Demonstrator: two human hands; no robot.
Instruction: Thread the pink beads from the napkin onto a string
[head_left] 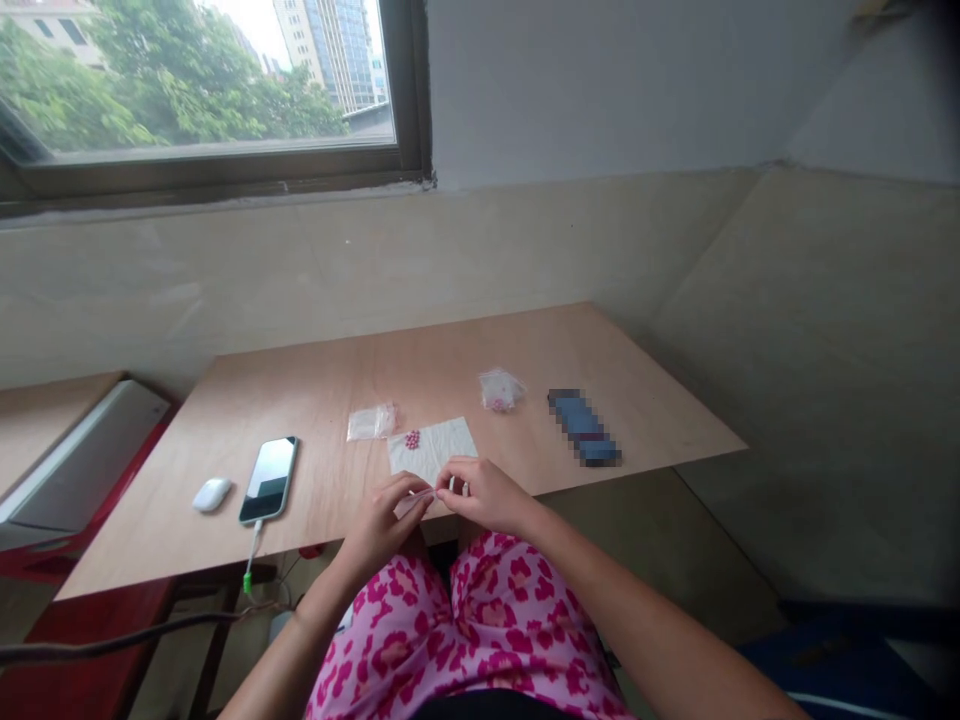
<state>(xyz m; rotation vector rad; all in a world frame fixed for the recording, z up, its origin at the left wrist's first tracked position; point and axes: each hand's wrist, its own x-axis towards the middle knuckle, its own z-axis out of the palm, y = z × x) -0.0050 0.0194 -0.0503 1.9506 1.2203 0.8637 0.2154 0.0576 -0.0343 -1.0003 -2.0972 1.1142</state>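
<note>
Just over the near table edge, my left hand (386, 512) is closed on a small clear plastic bag (415, 500). My right hand (484, 494) has its fingertips pinched at the right end of the same bag; a small white thing shows at its fingers, too small to name. Beyond the hands lies a white tissue (442, 447), with a little heap of pink-red beads (412, 440) on its left part. Flat to the left of the tissue are clear plastic bags (371, 422). Another clear bag (500, 390), with small pink pieces inside, sits farther back to the right.
A phone (268, 480) with a charging cable (255, 545) rests at the left of the wooden table (315, 390). Beside it is a white earbud case (212, 494). A blurred dark blue object (583, 428) lies at the right. Walls stand behind and to the right.
</note>
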